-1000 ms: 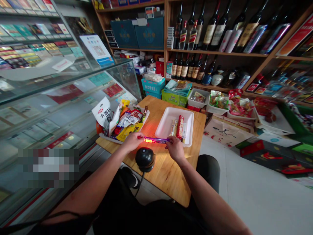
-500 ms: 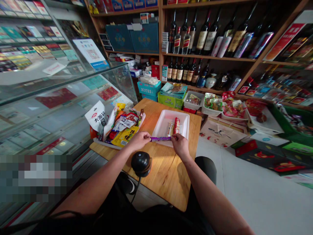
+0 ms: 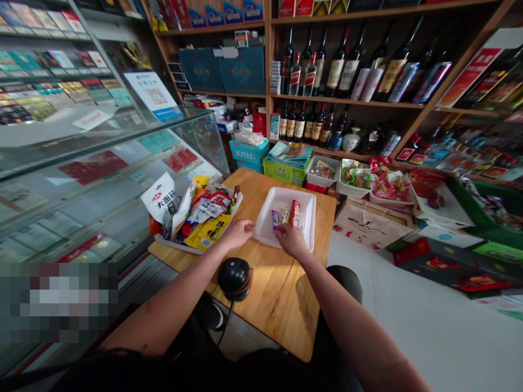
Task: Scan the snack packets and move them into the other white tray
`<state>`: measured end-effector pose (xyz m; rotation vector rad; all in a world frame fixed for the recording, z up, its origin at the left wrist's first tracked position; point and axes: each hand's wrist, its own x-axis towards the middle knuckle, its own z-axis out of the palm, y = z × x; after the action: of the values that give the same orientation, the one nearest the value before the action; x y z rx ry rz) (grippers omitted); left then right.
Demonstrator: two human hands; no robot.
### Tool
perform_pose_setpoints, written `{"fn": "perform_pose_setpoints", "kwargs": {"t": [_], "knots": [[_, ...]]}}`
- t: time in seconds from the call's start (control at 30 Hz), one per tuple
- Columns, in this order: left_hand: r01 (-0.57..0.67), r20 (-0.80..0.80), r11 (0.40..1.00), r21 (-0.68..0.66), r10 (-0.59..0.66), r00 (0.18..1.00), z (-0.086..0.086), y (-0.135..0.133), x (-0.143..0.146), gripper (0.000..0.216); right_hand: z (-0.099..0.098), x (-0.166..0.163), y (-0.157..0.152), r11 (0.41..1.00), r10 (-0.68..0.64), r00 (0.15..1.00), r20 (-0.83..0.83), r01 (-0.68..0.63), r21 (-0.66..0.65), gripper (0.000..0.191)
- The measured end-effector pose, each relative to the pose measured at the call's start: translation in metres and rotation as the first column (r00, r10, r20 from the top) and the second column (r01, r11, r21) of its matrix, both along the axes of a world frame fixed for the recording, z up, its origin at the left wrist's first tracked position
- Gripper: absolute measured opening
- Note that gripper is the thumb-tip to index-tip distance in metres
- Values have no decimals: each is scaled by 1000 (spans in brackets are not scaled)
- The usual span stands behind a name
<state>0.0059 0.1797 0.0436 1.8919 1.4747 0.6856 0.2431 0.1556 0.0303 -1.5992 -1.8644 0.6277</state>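
My right hand (image 3: 291,239) is inside the white tray (image 3: 265,198), its fingers closed on the lower end of a slim purple snack packet (image 3: 275,219). Beside that packet in the tray lie a small pale-and-gold packet (image 3: 285,215) and a red snack packet (image 3: 295,211). At the tray's left edge is my left hand (image 3: 242,233), with loosely bent fingers and nothing seen in them; whether it touches the rim is unclear. To its left, a second white tray (image 3: 196,250) is heaped with snack bags, among them a yellow bag (image 3: 209,231) and a white bag (image 3: 160,200).
A black scanner-like device (image 3: 234,277) with a cable stands on the wooden table (image 3: 281,294) between my forearms. A glass display counter (image 3: 102,185) borders the left. Behind are boxes, snack trays and shelves of wine bottles (image 3: 335,68). A paper bag (image 3: 371,223) stands right.
The purple packet, earlier stretched between both hands over the tray's near edge, is now upright in the tray by my right hand. My left hand has let go of it.
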Motion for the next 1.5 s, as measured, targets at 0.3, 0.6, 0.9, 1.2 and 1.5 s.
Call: {"fn": "perform_pose_setpoints", "kwargs": {"t": [0.3,0.6,0.9,1.2,1.5], "knots": [[77,107,992,-97,-67,992,0,-27,-7,32,-7,-12,-49,986,169,966,196,-168,-20,20],[-201,-4,951,237,207,978,20,-63,-62,26,-1,-12,-55,983,155,985,81,-162,86,23],[-21,-396,908,418,203,896,-3,-91,-111,30,21,-55,-63,964,204,974,-103,-182,193,18],[-193,-214,831,522,347,913,6,-103,-114,19,63,-111,-53,981,96,858,-505,-168,-99,16],[-482,178,733,479,456,872,60,-126,-100,18,83,-165,-56,537,-317,380,-869,-683,-495,31]]}}
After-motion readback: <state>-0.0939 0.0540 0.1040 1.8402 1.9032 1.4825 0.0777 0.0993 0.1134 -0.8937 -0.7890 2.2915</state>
